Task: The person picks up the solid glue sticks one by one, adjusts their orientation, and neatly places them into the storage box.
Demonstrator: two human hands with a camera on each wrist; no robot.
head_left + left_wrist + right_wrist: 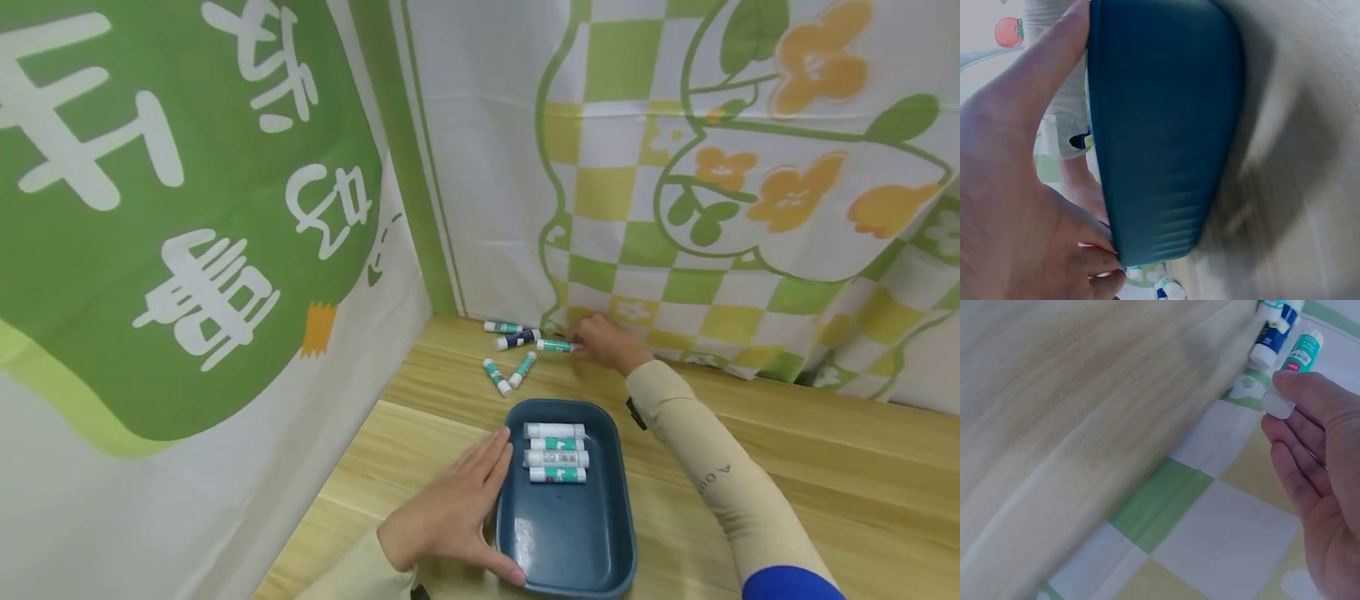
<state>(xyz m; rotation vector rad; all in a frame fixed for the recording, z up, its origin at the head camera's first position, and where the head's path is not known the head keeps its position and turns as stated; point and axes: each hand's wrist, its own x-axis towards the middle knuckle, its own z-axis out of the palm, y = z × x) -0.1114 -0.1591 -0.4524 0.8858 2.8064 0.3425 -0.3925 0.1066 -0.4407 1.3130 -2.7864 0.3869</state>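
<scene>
At the back of the table my right hand (609, 342) pinches one end of a green-and-white glue stick (553, 346) between thumb and fingers; the right wrist view shows its white end (1280, 405) at the fingertips. My left hand (461, 500) rests against the left rim of a dark blue tray (558, 542), fingers straight, thumb spread along the near side. Inside the tray, several glue sticks (558, 474) lie side by side toward the far end. A navy glue stick (516, 340) and several green-and-white ones, among them a glue stick (497, 377), lie loose beyond the tray.
A patterned cloth (630, 208) hangs along the back edge of the wooden table (750, 433). To the left, a green and white cloth (225, 358) with lettering drapes beside the tabletop.
</scene>
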